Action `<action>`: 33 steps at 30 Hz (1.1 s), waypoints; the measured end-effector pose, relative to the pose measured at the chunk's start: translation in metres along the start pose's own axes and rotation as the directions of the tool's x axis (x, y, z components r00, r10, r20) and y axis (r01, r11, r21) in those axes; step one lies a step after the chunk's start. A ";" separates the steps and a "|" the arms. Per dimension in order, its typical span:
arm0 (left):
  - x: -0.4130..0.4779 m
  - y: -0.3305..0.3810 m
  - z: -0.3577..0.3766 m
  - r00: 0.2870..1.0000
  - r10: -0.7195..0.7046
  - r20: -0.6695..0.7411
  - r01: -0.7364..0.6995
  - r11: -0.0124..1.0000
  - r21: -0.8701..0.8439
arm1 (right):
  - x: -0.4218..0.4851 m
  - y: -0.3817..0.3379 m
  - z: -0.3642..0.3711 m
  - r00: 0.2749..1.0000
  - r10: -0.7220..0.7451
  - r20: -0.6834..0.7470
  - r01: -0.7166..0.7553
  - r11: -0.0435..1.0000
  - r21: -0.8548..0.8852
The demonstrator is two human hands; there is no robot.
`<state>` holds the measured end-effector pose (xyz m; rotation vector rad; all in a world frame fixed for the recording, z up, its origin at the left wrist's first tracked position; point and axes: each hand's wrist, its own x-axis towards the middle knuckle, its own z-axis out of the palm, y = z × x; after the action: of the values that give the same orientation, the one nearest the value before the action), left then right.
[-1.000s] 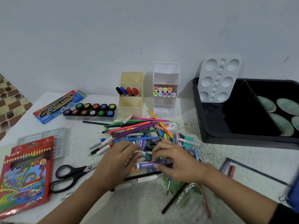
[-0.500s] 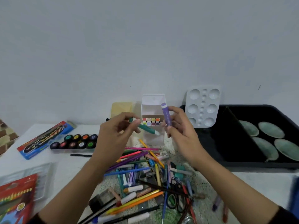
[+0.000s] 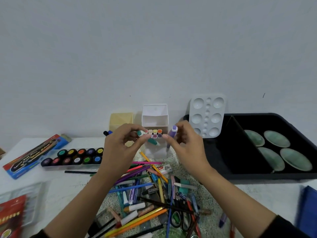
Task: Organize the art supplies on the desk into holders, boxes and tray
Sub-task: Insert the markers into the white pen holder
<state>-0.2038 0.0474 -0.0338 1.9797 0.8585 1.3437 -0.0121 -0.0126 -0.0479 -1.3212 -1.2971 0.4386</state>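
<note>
My left hand (image 3: 123,148) pinches a green marker (image 3: 152,141) raised above the desk, its capped end near the white marker holder (image 3: 155,117). My right hand (image 3: 184,143) grips a purple marker (image 3: 172,133) upright, just right of the holder's front. The holder's lower slot shows two rows of coloured marker caps (image 3: 155,133). A beige holder (image 3: 121,120) stands to its left, partly hidden by my left hand. Below my hands lies a loose pile of pens, pencils and crayons (image 3: 151,194).
A black tray (image 3: 240,174) at right holds several green oval dishes (image 3: 276,139); a white palette (image 3: 206,115) leans on its left corner. A paint pot set (image 3: 73,158) and a blue-red box (image 3: 34,155) lie at left. A red pencil box (image 3: 10,215) sits at the bottom left, scissors (image 3: 178,219) in the pile.
Both hands lifted a marker each out of the pile and carried them up to the white holder. The camera tilted upward, so the desk sits lower in view.
</note>
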 end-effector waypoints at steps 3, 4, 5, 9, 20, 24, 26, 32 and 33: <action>-0.002 0.000 0.000 0.999 -0.025 -0.026 0.024 0.999 -0.027 | 0.000 -0.003 0.000 0.996 -0.081 -0.044 0.080 0.997 -0.021; -0.003 0.002 0.000 0.999 -0.028 -0.035 0.027 0.999 -0.034 | 0.001 -0.002 -0.001 0.991 -0.119 -0.058 0.117 0.992 -0.037; -0.003 0.004 -0.001 0.999 -0.031 -0.043 0.029 0.999 -0.046 | 0.002 -0.002 -0.001 0.985 -0.158 -0.072 0.154 0.986 -0.057; -0.002 0.011 -0.004 0.996 -0.022 -0.084 0.014 0.996 -0.093 | 0.008 0.000 -0.002 0.954 -0.268 -0.138 0.252 0.960 -0.122; -0.001 0.005 -0.015 0.977 0.100 -0.188 -0.107 0.994 -0.028 | 0.026 0.024 0.003 0.927 -0.366 0.078 0.361 0.820 -0.444; 0.002 -0.005 -0.020 0.972 0.163 -0.171 -0.153 0.985 0.074 | 0.026 0.028 0.001 0.942 -0.283 0.179 0.335 0.810 -0.482; 0.000 -0.007 -0.018 0.968 0.199 -0.153 -0.179 0.975 0.135 | 0.026 0.027 -0.002 0.938 -0.278 0.207 0.345 0.796 -0.497; 0.003 -0.001 -0.012 0.942 0.303 -0.148 -0.257 0.929 0.266 | 0.038 0.021 -0.001 0.925 -0.346 0.157 0.367 0.705 -0.607; 0.005 -0.001 -0.011 0.939 0.314 -0.142 -0.266 0.922 0.280 | 0.040 0.021 0.000 0.925 -0.349 0.147 0.361 0.698 -0.618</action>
<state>-0.2130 0.0528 -0.0284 2.2805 0.8850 1.6795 0.0089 0.0275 -0.0491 -1.5559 -1.7629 -0.3102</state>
